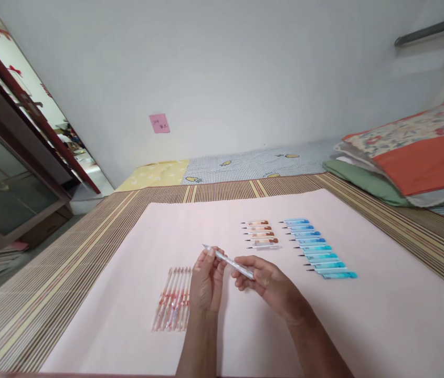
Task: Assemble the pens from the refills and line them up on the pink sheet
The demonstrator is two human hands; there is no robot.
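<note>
Between the surface's [363, 331] side edges, the left hand [208, 281] and right hand [272, 283] pinch a pen [228, 260], likely light, stiff, slick; best held mid-barrel.

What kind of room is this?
Probably a bedroom: there's a striped sleeping mat, checked fabric along the wall, and what looks like folded bedding piled at the right.

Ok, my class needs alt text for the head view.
The left hand and right hand hold a pale pen over a pink sheet. Pinkish pens lie side by side at left; brown pens and blue pens lie farther right.
</note>
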